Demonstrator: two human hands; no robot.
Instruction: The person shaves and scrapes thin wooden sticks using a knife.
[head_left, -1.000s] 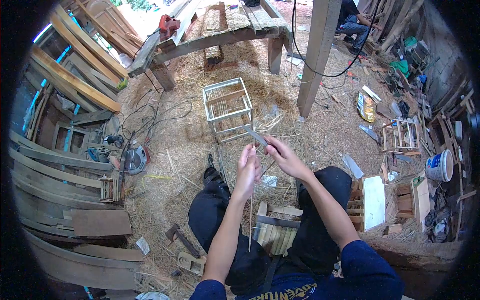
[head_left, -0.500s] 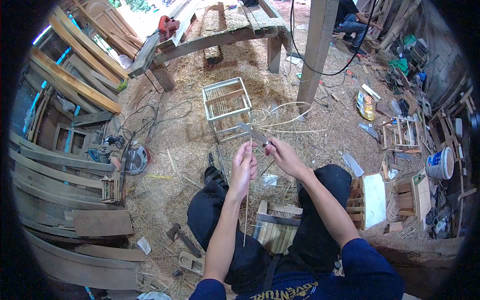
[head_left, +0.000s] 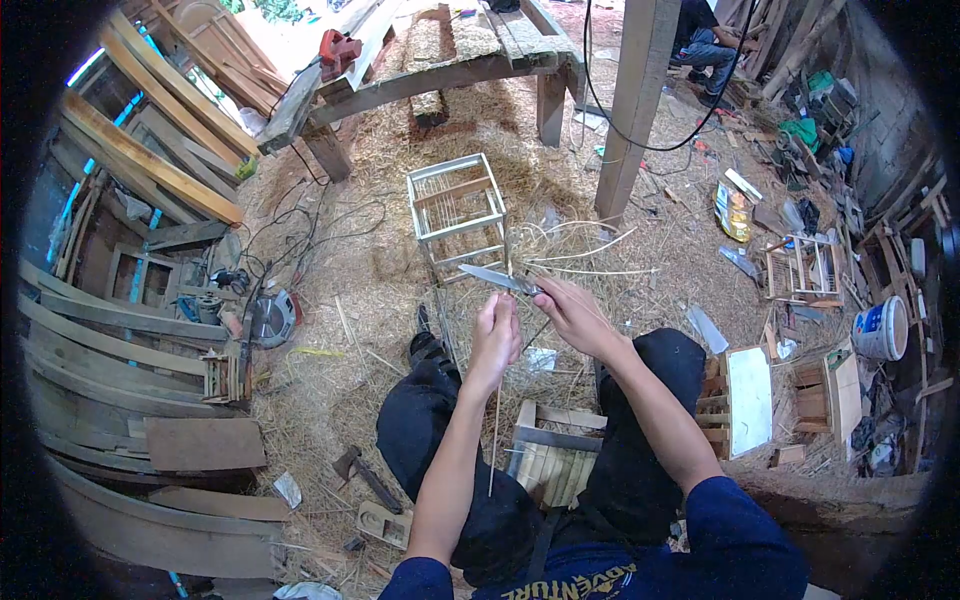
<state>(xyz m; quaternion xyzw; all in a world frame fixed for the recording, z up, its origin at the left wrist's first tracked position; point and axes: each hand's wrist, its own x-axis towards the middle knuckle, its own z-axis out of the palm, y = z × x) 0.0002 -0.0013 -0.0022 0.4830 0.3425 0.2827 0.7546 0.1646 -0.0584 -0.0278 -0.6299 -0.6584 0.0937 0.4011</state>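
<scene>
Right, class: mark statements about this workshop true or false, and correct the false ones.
1. The right hand holds a knife. True.
2. The left hand is empty. False: the left hand grips a thin stick.
3. A wooden frame is on the floor beyond the hands. True.
4. The bucket is at the left of the picture. False: the bucket is at the right.
5. A red tool is on the bench. True.

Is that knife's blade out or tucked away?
Out: the knife blade is bare, sticking out from the right hand with no cover showing over it.
</scene>
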